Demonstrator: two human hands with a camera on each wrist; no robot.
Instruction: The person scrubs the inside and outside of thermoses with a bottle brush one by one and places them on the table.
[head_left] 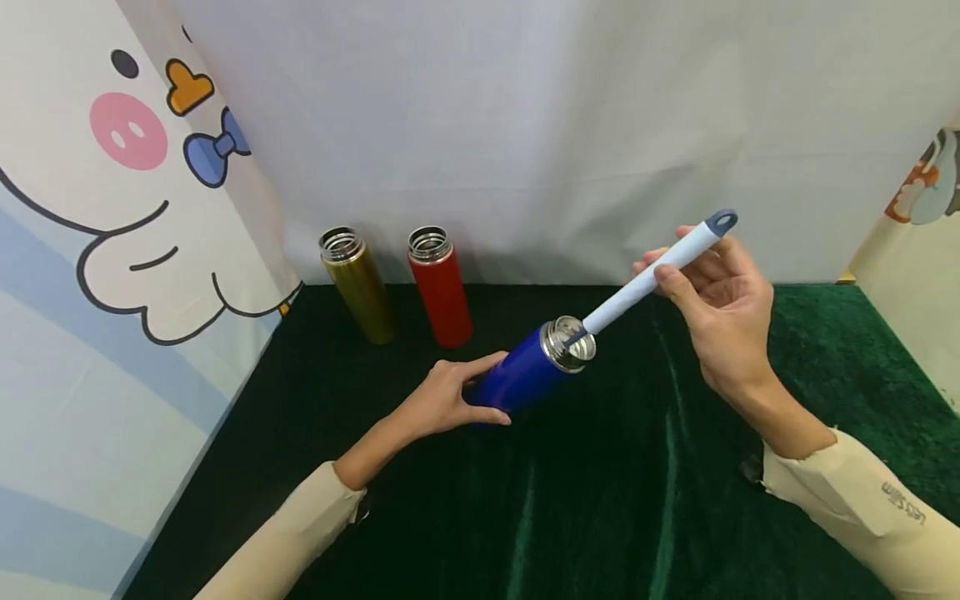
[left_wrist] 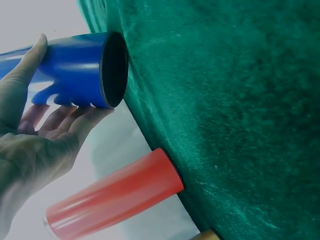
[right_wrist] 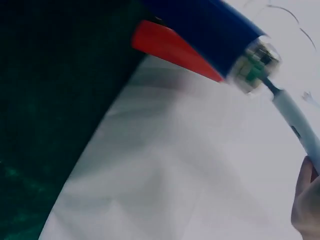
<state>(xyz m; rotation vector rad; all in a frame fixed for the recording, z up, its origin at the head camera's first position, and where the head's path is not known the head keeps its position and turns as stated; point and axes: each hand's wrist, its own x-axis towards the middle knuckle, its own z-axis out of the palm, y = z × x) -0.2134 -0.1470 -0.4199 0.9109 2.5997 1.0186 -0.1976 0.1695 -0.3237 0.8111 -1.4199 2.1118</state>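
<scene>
My left hand [head_left: 441,402] grips a blue metal bottle [head_left: 521,377] around its lower body. The bottle is tilted, its open steel mouth facing up and right, and its dark base [left_wrist: 115,70] shows off the cloth in the left wrist view. Between the thumb and fingers of my right hand [head_left: 729,321] is the pale blue handle of a bottle brush [head_left: 648,282], with a grey loop at its upper end. Its thin dark shaft runs into the bottle's mouth; the head inside is mostly hidden. In the right wrist view the brush handle [right_wrist: 295,117] slants into the mouth.
A red bottle [head_left: 442,296] and a gold bottle [head_left: 360,296], both without lids, stand upright behind the left hand. Dark green cloth [head_left: 600,500] covers the table. A white sheet [head_left: 525,125] hangs along the back, with a cartoon-printed panel [head_left: 150,250] at left.
</scene>
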